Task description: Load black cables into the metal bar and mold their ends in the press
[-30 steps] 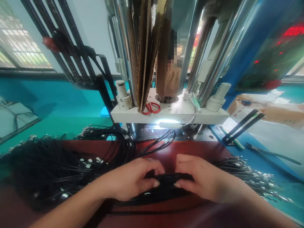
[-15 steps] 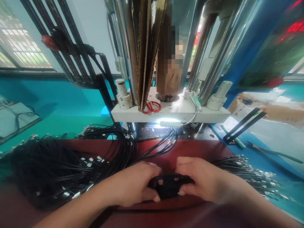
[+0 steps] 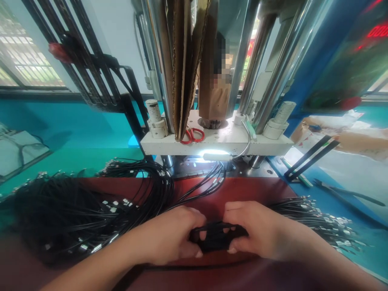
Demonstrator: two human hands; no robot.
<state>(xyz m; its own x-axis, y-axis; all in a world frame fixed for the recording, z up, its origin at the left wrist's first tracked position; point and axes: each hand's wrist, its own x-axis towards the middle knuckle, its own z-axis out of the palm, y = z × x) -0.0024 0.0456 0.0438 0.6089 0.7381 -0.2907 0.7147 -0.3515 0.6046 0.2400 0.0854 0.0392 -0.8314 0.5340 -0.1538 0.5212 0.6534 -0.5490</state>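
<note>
Both my hands grip one bundle of black cables [image 3: 214,239] low over the red-brown work surface. My left hand [image 3: 178,234] curls round its left side, and my right hand [image 3: 257,230] has closed round the right side. Fingertips show behind the bundle, with the thumbs at the front. A single black cable [image 3: 194,267] runs along the surface nearer to me. Left of my left hand lies a large heap of black cables [image 3: 72,214] with shiny metal ends. Another pile of cables [image 3: 315,220] is beyond my right forearm.
Ahead stands a press with a white plate [image 3: 218,147] and a small lit lamp [image 3: 216,157]. Several cables run underneath it. Red-handled scissors [image 3: 194,135] and cardboard [image 3: 184,72] rest on the plate. Pliers [image 3: 339,190] lie on the blue surface at right.
My hands keep hold of the bundle in nearly the same place, and the fingers behind it have shifted slightly. The red digits on the display differ.
</note>
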